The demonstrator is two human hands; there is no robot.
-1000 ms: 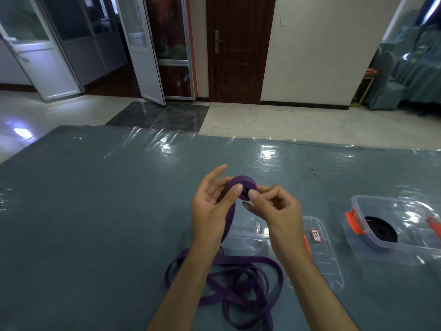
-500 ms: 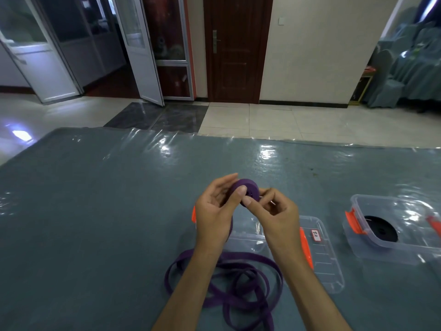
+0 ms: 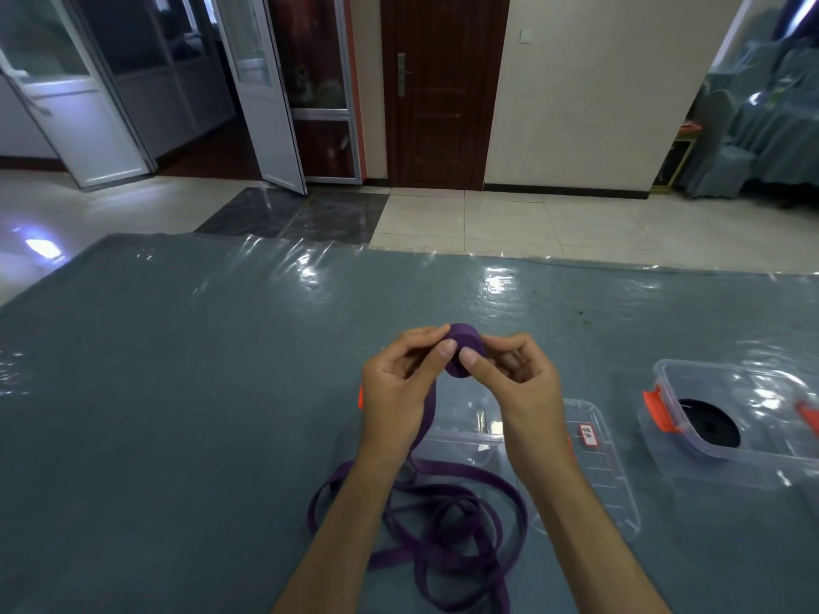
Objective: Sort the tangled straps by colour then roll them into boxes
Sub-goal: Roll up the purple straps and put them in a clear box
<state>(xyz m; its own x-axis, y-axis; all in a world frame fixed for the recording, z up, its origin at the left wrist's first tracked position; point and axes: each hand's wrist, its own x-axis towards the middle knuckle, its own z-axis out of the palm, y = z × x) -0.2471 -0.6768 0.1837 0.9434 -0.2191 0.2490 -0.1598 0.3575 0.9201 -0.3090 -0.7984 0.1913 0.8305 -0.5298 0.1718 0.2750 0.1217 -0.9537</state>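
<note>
Mid-roll rn: left hand [image 3: 401, 394] & right hand [image 3: 516, 383] both pinch the purple roll [image 3: 463, 347] above the worktop [image 3: 177, 392]. Loose strap [image 3: 443, 525] left to wind, then prob into the empty box [image 3: 598, 471].
</note>
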